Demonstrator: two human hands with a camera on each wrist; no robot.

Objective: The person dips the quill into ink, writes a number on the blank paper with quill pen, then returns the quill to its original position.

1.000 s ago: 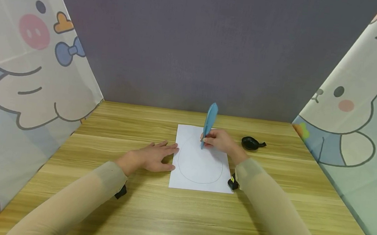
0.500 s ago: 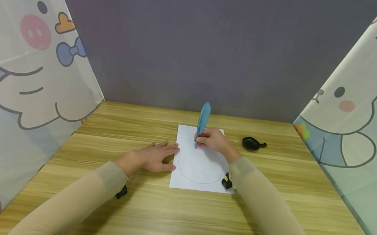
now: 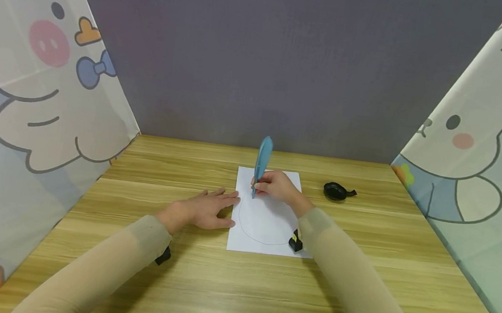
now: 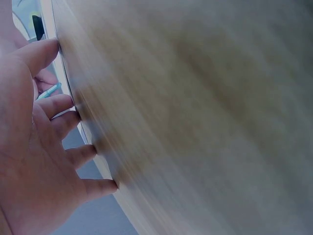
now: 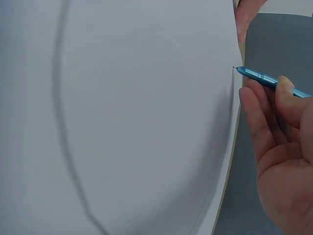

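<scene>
A white sheet of paper (image 3: pixel 255 222) lies on the wooden table, with a thin curved outline drawn on it. My right hand (image 3: pixel 277 185) pinches a blue pen (image 3: pixel 262 158) that has a broad, feather-shaped top. The pen stands nearly upright over the upper left part of the sheet. In the right wrist view the blue barrel (image 5: pixel 264 79) sits between thumb and fingers, its tip at the paper; contact is hard to tell. My left hand (image 3: pixel 206 209) lies flat with spread fingers, fingertips on the sheet's left edge. In the left wrist view its fingers (image 4: pixel 80 155) are straight.
A black oval object with a short tail (image 3: pixel 337 191) lies on the table to the right of the sheet. A dark grey panel (image 3: pixel 268 67) rises behind the table. Cartoon-printed cloths (image 3: pixel 47 106) hang on both sides.
My right hand has moved left across the upper part of the sheet with the pen. The left hand stays at the paper's edge.
</scene>
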